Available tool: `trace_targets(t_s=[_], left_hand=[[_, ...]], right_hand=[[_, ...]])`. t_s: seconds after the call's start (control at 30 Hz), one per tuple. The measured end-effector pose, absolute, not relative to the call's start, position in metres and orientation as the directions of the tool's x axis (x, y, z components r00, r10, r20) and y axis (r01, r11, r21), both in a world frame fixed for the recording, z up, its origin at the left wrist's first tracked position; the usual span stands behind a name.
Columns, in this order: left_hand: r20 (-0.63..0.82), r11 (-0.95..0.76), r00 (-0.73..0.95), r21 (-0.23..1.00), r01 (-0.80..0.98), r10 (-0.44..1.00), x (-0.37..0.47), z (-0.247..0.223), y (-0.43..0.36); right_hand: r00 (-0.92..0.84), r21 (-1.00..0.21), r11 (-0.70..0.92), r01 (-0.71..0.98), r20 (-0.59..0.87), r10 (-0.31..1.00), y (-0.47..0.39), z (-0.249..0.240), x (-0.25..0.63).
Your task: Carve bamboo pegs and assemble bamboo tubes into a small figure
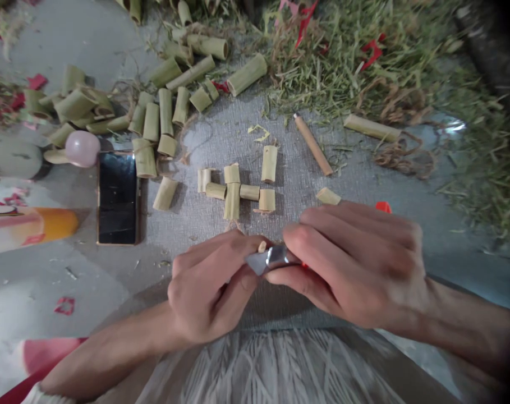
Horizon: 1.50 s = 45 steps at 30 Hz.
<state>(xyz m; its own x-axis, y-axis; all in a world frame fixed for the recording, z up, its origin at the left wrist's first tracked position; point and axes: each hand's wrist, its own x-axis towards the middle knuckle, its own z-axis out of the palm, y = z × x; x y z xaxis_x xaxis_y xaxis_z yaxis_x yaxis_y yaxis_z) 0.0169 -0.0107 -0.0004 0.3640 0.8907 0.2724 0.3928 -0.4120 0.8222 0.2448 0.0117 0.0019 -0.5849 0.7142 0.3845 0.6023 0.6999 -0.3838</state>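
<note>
My right hand (351, 264) is closed around a craft knife (275, 256) with a metal blade and a bit of red handle showing. The blade points left and meets the fingertips of my left hand (216, 280). Those fingers are pinched on a small pale piece of stalk (262, 246); only its tip shows, the rest being hidden. Just beyond my hands, short cut stalk pieces form a cross-like figure (232, 193), with a separate upright piece (270, 164) above its right arm. A loose stalk piece (328, 196) lies beside my right knuckles.
A phone (117, 197) lies at left, near a pink round object (82, 148) and an orange-tipped bottle (55, 223). Several cut stalk tubes (151, 122) are heaped behind. A wooden stick (312, 144) lies right of centre, before piled green shreds (334, 73) and twine (406, 157).
</note>
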Motion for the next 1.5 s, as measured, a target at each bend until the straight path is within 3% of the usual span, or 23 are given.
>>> trace_targets(t_s=[0.1, 0.27, 0.47, 0.87, 1.1, 1.27, 1.5], left_hand=[[0.287, -0.415, 0.355, 0.833, 0.367, 0.89, 0.018, -0.003, -0.011], [0.342, -0.435, 0.324, 0.857, 0.278, 0.882, 0.021, -0.009, -0.011], [0.392, -0.464, 0.275, 0.839, 0.285, 0.878, 0.023, -0.011, -0.012], [0.404, -0.505, 0.333, 0.804, 0.315, 0.852, 0.023, -0.014, -0.005], [0.317, -0.391, 0.284, 0.883, 0.26, 0.905, 0.025, -0.014, -0.009], [0.153, -0.179, 0.17, 0.972, 0.154, 0.973, 0.025, -0.02, -0.014], [0.048, -0.06, 0.158, 0.995, 0.077, 0.986, 0.018, -0.031, -0.021]], right_hand=[[-0.605, -0.348, 0.714, 0.607, 0.38, 0.699, 0.013, 0.003, 0.246], [-0.601, -0.401, 0.698, 0.593, 0.356, 0.715, 0.012, 0.003, 0.249], [-0.602, -0.427, 0.685, 0.591, 0.331, 0.726, 0.011, 0.005, 0.25], [-0.596, -0.473, 0.667, 0.575, 0.316, 0.738, 0.013, 0.0, 0.247], [-0.588, -0.405, 0.687, 0.604, 0.354, 0.727, 0.015, -0.001, 0.25], [-0.562, -0.421, 0.701, 0.576, 0.418, 0.713, 0.02, -0.002, 0.26], [-0.528, -0.385, 0.675, 0.63, 0.425, 0.735, 0.021, -0.008, 0.263]])
